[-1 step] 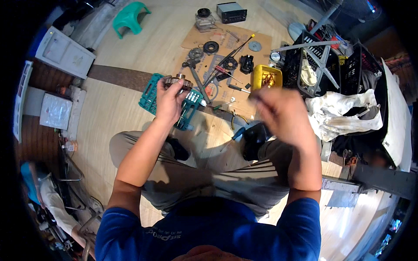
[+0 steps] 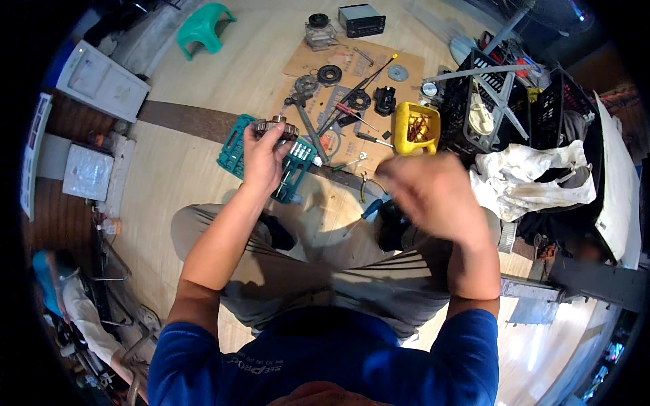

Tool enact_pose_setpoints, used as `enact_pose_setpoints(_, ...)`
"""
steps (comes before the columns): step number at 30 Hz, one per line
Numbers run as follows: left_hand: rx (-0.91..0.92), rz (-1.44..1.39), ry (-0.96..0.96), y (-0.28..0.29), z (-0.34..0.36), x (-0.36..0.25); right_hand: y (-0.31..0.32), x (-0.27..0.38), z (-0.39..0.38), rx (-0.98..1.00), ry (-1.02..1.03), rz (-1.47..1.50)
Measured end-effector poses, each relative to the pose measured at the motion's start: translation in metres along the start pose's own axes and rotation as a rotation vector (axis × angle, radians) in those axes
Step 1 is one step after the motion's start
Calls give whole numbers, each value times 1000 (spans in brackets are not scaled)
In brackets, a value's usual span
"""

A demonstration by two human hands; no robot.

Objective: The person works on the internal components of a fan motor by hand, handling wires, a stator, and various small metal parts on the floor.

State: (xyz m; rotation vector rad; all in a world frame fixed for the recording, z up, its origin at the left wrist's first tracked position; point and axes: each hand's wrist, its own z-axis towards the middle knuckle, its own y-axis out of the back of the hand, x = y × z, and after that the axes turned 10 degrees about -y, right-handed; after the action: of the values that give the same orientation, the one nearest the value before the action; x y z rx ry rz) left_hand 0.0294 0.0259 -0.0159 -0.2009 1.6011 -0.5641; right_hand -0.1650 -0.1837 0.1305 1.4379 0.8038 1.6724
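My left hand (image 2: 263,161) is closed around a toothed metal gear (image 2: 287,127) with a short hub on top, held above a teal socket-set case (image 2: 235,143). Motion smears my right hand (image 2: 439,195), so whether its fingers hold anything is unclear. It hovers just nearer to me than a yellow tub (image 2: 404,146) with copper-coloured pieces inside. Pliers with yellow handles (image 2: 366,184) and a blue-handled screwdriver (image 2: 371,209) lie on the floor between my hands. Beyond them are a dark hammer-like tool (image 2: 311,127) and a red-handled screwdriver (image 2: 347,109).
A cardboard sheet (image 2: 291,66) carries several round metal parts and tools. Black crates (image 2: 467,101) and a stained white cloth (image 2: 528,179) stand to the right. Farther off are a green stool (image 2: 203,30) and a boxy car-radio-like unit (image 2: 361,21).
My right hand has moved slightly left and toward me, away from the yellow tub. My left hand keeps the gear in nearly the same place.
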Motion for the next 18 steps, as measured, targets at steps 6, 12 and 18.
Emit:
enact_pose_setpoints(6, -125, -263, 117, 8, 17, -5, -17, -11, -5, 240, 32, -176)
enact_pose_setpoints(12, 44, -439, 283, 5, 18, -21, 5, -83, 0, -38, -321, -257)
enact_pose_setpoints(18, 275, -349, 209, 5, 16, -13, 29, -92, -4, -413, -403, -202)
